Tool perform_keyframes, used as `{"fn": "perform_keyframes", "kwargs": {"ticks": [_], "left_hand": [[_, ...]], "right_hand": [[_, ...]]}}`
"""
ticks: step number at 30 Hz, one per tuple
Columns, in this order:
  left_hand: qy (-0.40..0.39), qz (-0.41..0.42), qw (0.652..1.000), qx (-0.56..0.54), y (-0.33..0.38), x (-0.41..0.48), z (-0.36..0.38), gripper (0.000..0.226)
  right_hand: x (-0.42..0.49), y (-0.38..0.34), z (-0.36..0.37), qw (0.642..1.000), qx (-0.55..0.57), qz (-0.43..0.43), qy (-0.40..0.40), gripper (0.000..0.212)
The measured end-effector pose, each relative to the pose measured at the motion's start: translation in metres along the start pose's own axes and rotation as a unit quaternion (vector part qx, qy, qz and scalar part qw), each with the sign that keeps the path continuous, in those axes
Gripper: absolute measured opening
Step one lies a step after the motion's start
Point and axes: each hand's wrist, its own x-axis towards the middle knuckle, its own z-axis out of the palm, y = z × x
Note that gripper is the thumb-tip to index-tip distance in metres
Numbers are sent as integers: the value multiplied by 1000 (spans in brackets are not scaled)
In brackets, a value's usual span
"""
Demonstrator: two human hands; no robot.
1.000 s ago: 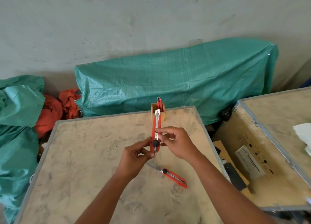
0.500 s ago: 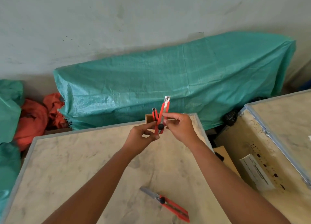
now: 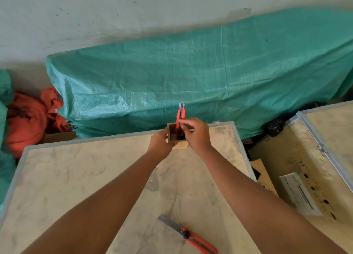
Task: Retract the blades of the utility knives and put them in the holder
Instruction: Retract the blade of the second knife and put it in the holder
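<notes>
A small brown wooden holder point(image 3: 172, 132) stands at the far edge of the board table point(image 3: 76, 177). My left hand point(image 3: 159, 144) grips the holder's left side. My right hand point(image 3: 195, 134) pinches a red utility knife point(image 3: 180, 116) that stands upright with its lower end inside the holder and its metal tip pointing up, no blade showing. A second red utility knife point(image 3: 193, 236) lies on the table near me, its grey blade extended toward the left.
A teal tarp point(image 3: 200, 78) covers a long shape behind the table. Orange cloth point(image 3: 28, 118) lies at the left. An open wooden crate point(image 3: 305, 167) with a white box inside stands to the right, across a narrow gap.
Both hands have moved away from me to the holder. The knife has gone from being held in the air by both hands to standing in the holder. My left hand now holds the holder.
</notes>
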Motion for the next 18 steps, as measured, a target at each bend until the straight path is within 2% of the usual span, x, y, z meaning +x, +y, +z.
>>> {"fn": "perform_keyframes", "kwargs": {"ticks": [4, 18], "left_hand": [[18, -2, 1000, -19, -2, 2, 1, 45], [39, -25, 998, -43, 0, -19, 2, 65]], "right_hand": [[-3, 7, 5, 1000, -25, -3, -16, 31], [-28, 1, -14, 999, -6, 33, -18, 33]]}}
